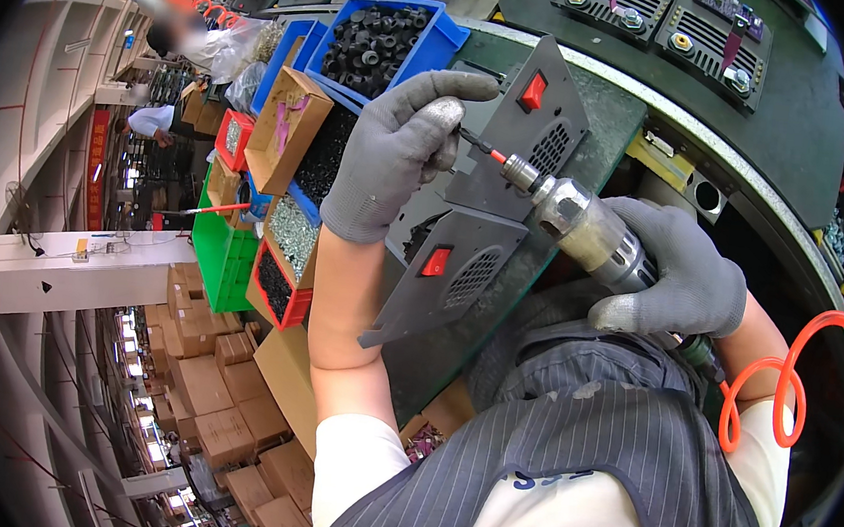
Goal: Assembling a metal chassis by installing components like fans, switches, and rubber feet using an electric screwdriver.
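Note:
My right hand (677, 271), in a grey glove, is wrapped round a pneumatic screwdriver (586, 223), which points up and to the left. Its thin bit ends at the fingertips of my left hand (393, 141), also gloved. There the thumb and fingers are pinched together at the bit's tip, with the index finger stretched over them; whatever they hold is hidden. Just right of that hand stands a grey metal panel (563, 105) with a red rocker switch (532, 91) and round vent slots. A second such panel (404, 297) with its own red switch (436, 262) is nearer, beside my left forearm.
Beyond my left hand sits a blue bin (449, 33) of black plastic parts. Cardboard, green (216, 261) and red (292, 314) small-parts bins line the left. Slotted black panels (712, 48) lie across the far side. An orange coiled hose (805, 342) hangs at right.

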Demonstrator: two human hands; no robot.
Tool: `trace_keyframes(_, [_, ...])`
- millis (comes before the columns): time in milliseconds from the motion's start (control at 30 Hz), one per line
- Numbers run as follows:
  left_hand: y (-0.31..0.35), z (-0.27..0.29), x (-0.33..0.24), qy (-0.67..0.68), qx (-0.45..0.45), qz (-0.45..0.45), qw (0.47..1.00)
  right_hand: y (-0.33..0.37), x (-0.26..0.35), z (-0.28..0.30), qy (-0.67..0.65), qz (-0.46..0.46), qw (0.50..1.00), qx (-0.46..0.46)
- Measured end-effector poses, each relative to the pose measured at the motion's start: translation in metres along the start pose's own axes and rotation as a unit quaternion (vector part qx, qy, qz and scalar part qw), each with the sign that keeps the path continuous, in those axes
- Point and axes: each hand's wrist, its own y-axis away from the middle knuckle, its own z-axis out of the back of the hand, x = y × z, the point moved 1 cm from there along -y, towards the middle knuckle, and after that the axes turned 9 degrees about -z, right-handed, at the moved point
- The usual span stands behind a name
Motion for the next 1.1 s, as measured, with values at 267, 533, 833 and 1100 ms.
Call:
trace_keyframes(267, [-0.010, 0.005, 0.018, 0.080, -0.021, 0.018, 0.996, 0.001, -0.005, 0.005, -0.034, 0.043, 0.998, 0.006])
trace_keyframes(533, [-0.024, 0.004, 0.086, -0.044, 0.032, 0.061, 0.997, 0.028, -0.057, 0.029, -0.092, -0.057, 0.994, -0.013])
trace_keyframes(833, [-0.055, 0.001, 0.155, 0.330, 0.053, 0.325, 0.885, 0.002, -0.093, 0.038, -0.026, -0.134, 0.991, -0.017])
trace_keyframes(1100, [-0.049, 0.007, 0.215, 0.348, 0.151, 0.183, 0.907, -0.014, -0.092, 0.045, -0.055, -0.124, 0.991, 0.018])
